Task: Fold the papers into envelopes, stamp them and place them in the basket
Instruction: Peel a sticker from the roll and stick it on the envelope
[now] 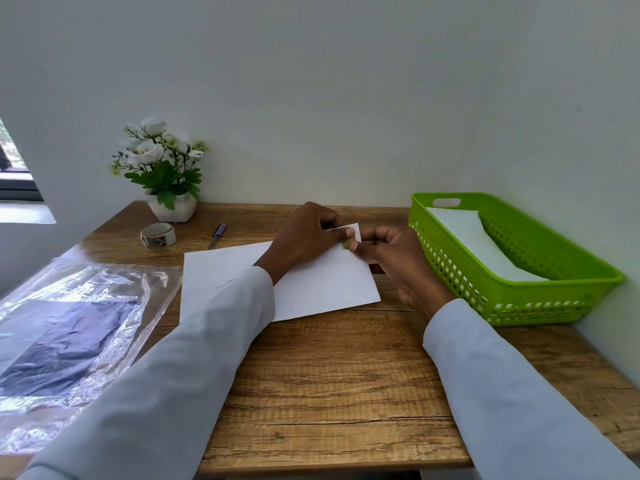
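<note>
Both hands (304, 233) (391, 254) pinch a green stamp (346, 244) on the envelope (325, 282); writing unreadable.

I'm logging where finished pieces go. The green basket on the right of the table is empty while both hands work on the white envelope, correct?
Not quite: the green basket is not empty; the head view shows white folded paper already lying in it. The rest holds: it sits on the right of the table, and the left hand and right hand both work on the white envelope.

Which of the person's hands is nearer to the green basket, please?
The right hand is nearer: it sits just beside the green basket, close to its near-left wall. The left hand lies farther left, over the white paper, pinching a small slip.
</note>
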The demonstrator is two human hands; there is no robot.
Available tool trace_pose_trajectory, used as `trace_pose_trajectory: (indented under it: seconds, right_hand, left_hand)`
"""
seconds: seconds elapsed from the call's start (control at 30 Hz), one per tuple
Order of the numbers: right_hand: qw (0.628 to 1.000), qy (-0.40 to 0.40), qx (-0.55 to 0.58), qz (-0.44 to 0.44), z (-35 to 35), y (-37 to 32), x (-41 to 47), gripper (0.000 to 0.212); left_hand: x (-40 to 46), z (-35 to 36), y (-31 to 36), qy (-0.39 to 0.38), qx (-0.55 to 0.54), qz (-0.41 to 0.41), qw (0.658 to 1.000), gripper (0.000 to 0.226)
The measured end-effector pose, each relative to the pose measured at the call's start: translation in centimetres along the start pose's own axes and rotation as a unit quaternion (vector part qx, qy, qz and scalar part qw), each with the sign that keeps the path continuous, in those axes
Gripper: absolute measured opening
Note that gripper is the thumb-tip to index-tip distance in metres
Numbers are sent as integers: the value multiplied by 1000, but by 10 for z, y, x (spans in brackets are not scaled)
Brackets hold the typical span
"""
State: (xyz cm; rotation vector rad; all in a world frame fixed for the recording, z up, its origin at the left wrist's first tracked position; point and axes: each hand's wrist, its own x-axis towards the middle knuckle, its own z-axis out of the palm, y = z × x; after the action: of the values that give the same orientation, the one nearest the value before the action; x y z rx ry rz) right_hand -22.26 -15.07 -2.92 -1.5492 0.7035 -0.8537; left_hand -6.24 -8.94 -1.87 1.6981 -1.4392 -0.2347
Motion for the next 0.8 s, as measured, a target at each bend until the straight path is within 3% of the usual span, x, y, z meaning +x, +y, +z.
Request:
trace_pose_trajectory:
  seconds: [0.6,0.7,0.8]
  right_hand:
    - [999,-18,-9,45,-4,-5,-2,17]
    - [999,-1,15,50,-1,-8,-2,15]
    - [996,45,50,51,-5,-14,-1,11]
  left_hand:
    - [-1,0,0,-12,23,30,999,25]
    - [-5,-5,4,-3,3,33,999,25]
    - [-9,-18,2,-1,63,6,998,35]
